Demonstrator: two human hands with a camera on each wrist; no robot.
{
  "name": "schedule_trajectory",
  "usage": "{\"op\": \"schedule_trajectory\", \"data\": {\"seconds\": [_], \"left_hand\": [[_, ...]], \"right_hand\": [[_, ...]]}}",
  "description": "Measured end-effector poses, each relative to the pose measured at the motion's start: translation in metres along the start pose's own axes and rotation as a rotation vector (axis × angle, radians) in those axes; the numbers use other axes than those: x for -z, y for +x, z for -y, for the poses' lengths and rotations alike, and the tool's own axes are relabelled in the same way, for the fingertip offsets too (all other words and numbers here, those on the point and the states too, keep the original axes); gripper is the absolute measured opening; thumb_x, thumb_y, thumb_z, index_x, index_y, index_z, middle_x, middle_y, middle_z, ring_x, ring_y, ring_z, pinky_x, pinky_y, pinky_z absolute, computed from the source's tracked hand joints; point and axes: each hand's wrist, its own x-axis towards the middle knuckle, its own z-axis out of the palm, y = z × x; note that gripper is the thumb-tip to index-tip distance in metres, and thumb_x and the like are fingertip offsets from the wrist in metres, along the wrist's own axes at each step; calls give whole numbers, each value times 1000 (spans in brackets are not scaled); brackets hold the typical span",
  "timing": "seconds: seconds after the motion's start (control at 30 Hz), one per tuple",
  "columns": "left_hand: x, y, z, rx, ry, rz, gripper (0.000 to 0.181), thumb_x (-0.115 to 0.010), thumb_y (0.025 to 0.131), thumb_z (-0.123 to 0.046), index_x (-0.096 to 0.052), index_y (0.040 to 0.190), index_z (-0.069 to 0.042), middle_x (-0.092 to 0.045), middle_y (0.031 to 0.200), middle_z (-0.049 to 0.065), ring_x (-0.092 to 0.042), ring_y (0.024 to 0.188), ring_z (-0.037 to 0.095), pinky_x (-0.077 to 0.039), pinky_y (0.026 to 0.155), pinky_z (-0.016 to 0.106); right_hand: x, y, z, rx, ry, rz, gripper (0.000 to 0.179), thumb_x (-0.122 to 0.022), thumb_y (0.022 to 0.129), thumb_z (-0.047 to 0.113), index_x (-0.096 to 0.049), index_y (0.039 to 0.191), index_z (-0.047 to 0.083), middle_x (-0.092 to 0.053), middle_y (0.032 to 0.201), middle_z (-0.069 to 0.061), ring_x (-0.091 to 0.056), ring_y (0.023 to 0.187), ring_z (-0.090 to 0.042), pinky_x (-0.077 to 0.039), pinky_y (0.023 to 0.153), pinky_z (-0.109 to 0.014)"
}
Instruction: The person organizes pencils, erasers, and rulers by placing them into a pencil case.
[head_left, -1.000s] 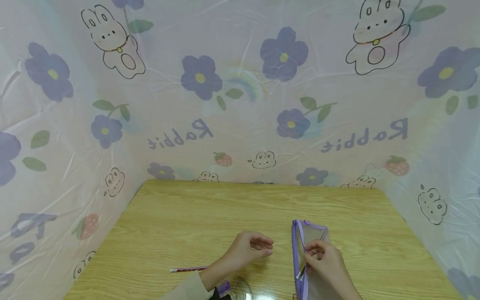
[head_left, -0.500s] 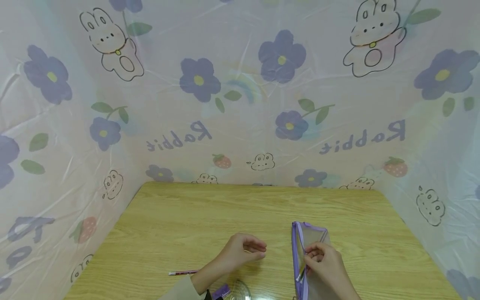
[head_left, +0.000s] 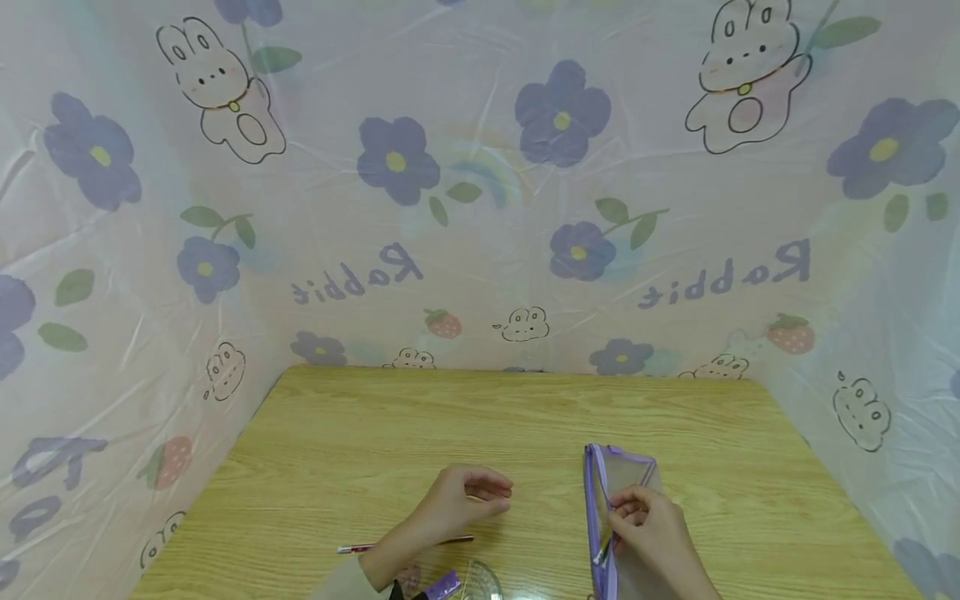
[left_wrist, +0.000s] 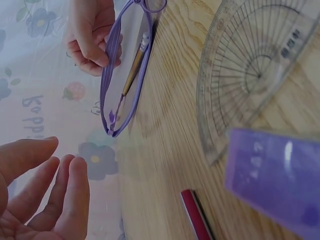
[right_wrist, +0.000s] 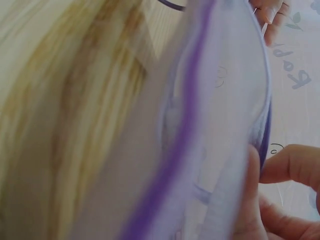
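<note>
My right hand (head_left: 651, 523) pinches the side of a see-through pencil pouch (head_left: 628, 468) with purple zip edging, holding its mouth apart. In the left wrist view, a slim gold item with a white end (left_wrist: 134, 70) shows inside the opening. To the left, my left hand (head_left: 461, 502) hovers over the table with loosely bent fingers and nothing in them. Below that hand lies a red pencil (head_left: 352, 549), partly hidden by the wrist. A clear protractor (head_left: 483, 581) and a purple block-like object (head_left: 442, 585) lie nearer to me.
The wood-grain table (head_left: 420, 417) is closed in at the back and sides by a pale curtain (head_left: 480, 208) printed with rabbits and flowers. A dark strap end and a small pinkish round thing (head_left: 408, 577) show near the left sleeve (head_left: 348, 581).
My left hand has drifted left, away from the pouch, uncovering the pencil's right end and more of the purple object. The right hand keeps its grip on the pouch.
</note>
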Motion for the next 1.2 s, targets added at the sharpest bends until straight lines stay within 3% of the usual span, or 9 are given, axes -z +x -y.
{"op": "schedule_trajectory", "data": {"seconds": [0.6, 0.83, 1.2], "left_hand": [[33, -19, 1, 25, -22, -50, 25, -73, 91, -5, -69, 114, 4, -70, 109, 19, -68, 94, 28, -58, 78, 25], [44, -26, 4, 9, 0, -52, 26, -73, 91, -5, -68, 115, 5, -70, 108, 20, -68, 94, 28, -58, 79, 26], [62, -37, 6, 38, 28, -71, 32, -74, 91, -9, -66, 117, 7, -69, 110, 21, -68, 96, 24, -58, 81, 25]], "right_hand": [[-2, 0, -2, -5, -14, -1, 13, -72, 78, -8, -70, 89, -2, -62, 73, -4, -59, 54, -12, -53, 49, -24], [-3, 1, -4, 2, -21, -3, 13, -73, 78, -8, -70, 89, -1, -62, 73, -3, -59, 53, -12, -53, 48, -25], [-4, 1, -3, 6, -8, 1, 12, -73, 79, -8, -69, 88, -2, -62, 73, -4, -60, 53, -13, -54, 48, -25]]}}
